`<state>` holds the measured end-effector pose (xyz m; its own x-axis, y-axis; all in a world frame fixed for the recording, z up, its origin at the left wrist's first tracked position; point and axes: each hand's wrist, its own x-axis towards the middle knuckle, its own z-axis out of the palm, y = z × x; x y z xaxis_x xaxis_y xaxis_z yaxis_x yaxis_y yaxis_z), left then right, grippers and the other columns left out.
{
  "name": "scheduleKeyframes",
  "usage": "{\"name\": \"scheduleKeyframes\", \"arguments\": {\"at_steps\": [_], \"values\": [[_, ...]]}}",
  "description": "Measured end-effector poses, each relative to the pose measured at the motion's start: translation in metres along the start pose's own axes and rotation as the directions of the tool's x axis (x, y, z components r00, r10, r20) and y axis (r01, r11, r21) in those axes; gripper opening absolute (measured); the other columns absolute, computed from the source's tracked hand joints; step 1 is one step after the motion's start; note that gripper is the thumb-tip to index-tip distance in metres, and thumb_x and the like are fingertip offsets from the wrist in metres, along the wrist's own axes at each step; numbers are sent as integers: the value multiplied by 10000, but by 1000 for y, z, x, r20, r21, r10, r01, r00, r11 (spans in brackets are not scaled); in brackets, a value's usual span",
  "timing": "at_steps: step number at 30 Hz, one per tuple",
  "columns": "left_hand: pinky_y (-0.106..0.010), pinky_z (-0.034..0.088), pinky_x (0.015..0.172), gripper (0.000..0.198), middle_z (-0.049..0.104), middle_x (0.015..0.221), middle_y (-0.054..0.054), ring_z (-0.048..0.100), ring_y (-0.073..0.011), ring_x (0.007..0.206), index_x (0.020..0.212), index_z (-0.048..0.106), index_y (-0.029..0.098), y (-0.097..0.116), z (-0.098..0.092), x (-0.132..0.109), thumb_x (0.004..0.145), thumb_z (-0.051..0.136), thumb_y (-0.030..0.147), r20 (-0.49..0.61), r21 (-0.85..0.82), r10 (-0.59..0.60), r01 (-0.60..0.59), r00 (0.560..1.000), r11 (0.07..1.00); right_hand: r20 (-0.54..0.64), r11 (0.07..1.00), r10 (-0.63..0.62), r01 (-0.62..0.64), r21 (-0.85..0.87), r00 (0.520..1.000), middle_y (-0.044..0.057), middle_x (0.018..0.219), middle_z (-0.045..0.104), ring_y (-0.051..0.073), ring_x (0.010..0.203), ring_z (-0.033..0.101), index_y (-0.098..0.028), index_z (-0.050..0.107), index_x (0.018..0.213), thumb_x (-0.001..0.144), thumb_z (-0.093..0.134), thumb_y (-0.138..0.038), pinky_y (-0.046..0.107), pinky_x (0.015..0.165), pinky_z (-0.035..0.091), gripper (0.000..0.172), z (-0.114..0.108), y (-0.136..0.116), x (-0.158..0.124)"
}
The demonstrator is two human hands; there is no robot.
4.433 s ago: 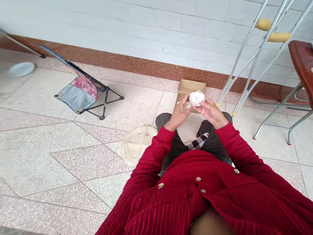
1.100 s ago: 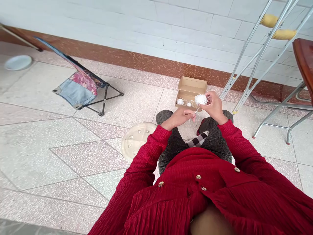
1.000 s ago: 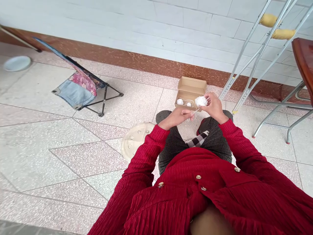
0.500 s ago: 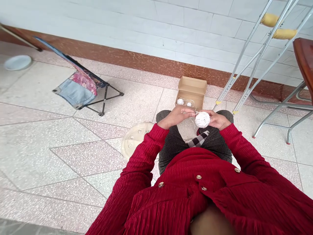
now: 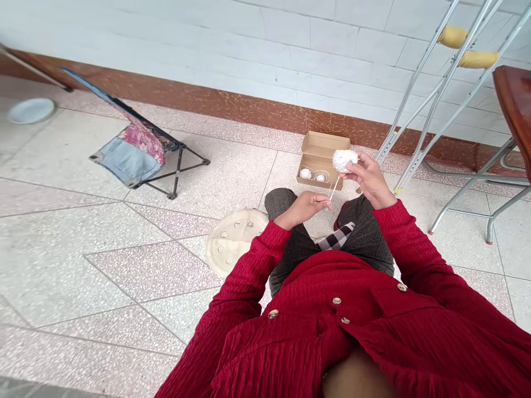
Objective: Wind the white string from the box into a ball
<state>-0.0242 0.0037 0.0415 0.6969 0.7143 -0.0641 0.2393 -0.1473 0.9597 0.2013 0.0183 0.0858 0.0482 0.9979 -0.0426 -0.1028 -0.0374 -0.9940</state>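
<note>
My right hand (image 5: pixel 370 178) grips a white ball of yarn (image 5: pixel 344 160), raised in front of the cardboard box. From the ball a strand of yarn (image 5: pixel 334 189) runs taut down to my left hand (image 5: pixel 310 208), whose thumb and fingers pinch it above my left knee. Beyond my hands, the open cardboard box (image 5: pixel 326 142) stands on the floor with its lid tipped back. Two smaller white yarn balls (image 5: pixel 306 173) lie inside it, with loose loops of yarn around them.
A round beige lid-like disc (image 5: pixel 232 243) with small holes lies left of my knees. Farther left stands a folding chair (image 5: pixel 133 149), with a pale basin (image 5: pixel 31 110) behind. Metal crutches (image 5: pixel 431 105) lean on the wall at right, beside a wooden-topped seat (image 5: pixel 514 105).
My right hand has lifted the yarn ball up and away from my lap. My left hand has dropped slightly, and the strand between them is now longer.
</note>
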Motion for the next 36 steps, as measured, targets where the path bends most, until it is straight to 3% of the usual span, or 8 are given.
{"name": "scheduleKeyframes", "arguments": {"at_steps": [3,6,9,13,21,29,32,36], "values": [[-283,508,828,326,790,891,-35,687,-171,838,885,805,162,8,-6,-4,968,589,392,0,48,9,-9,1000,999,-106,910,-203,147,-387,973,54,1105,670,198,887,642,-234,666,1121,682,860,-366,348,770,583,498,-5,15,14],[-298,520,842,302,799,918,-39,702,-186,865,898,801,171,11,-22,-3,969,590,375,-104,137,60,-46,993,990,6,781,-193,157,-605,981,75,1090,655,218,880,619,-200,712,1055,624,858,-280,382,781,554,462,-8,33,12],[-342,524,904,247,803,936,-45,709,-203,897,876,794,190,9,-39,3,951,620,349,-209,267,180,-121,961,956,264,878,159,-14,-478,951,50,977,681,197,801,625,-188,734,1002,602,856,-246,360,734,551,422,-8,45,-5],[-364,521,951,253,806,1003,-63,716,-220,965,894,796,191,3,-42,9,948,637,380,-198,262,224,-169,954,950,571,916,361,-395,-68,737,28,935,727,171,758,670,-197,726,1100,633,882,-274,310,664,580,498,-12,48,-26],[-344,538,893,369,800,938,-61,715,-213,895,900,800,163,-14,-16,15,930,639,494,-179,29,77,-72,981,997,309,925,148,-242,293,939,43,1047,753,194,859,714,-232,658,1142,671,883,-381,354,779,632,543,-7,10,-24],[-301,529,833,337,793,869,-39,693,-185,832,882,811,163,-5,6,4,927,647,454,-1,-53,-16,16,1000,998,-152,958,-145,100,-270,978,18,971,681,162,774,637,-229,612,981,667,868,-388,324,710,567,436,-3,2,8],[-310,519,865,325,798,906,-43,695,-186,855,890,812,165,4,-6,2,944,627,427,-25,-24,-2,1,1000,1000,-69,835,-146,85,-543,987,18,910,662,175,760,602,-203,644,938,587,897,-322,348,720,539,449,-9,21,7],[-318,517,886,292,798,914,-38,699,-202,893,877,810,168,10,-28,3,926,649,407,-176,63,42,-31,983,998,315,907,244,-101,-408,917,-1,815,666,170,720,617,-187,697,968,643,864,-327,328,687,534,392,-9,33,-15]]}}
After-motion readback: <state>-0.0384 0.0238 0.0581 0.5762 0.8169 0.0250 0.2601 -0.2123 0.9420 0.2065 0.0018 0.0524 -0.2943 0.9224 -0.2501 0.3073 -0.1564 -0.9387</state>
